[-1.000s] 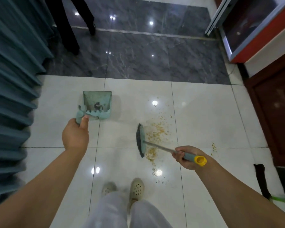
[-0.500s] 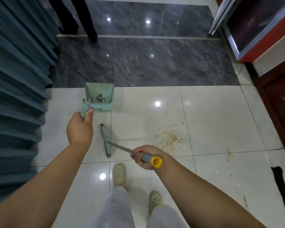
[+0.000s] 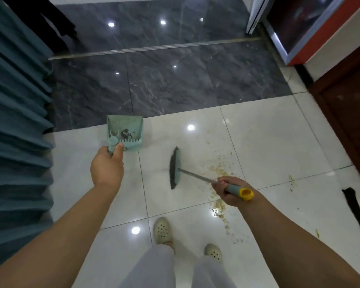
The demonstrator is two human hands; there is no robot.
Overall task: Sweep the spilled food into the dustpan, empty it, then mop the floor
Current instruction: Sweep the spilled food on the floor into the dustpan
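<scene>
Grips [image 3: 106, 169] above glossy white tiles [image 3: 268, 142]

Glossy floor tiles [image 3: 268, 142]; plastic dustpan [image 3: 125, 126]; metal broom shaft [image 3: 197, 176]

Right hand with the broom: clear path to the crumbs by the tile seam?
Probably yes. The right hand grips the broom, whose head sits just left of the spilled food on bare tile; nothing lies between them. The dustpan is off to the left.
</scene>
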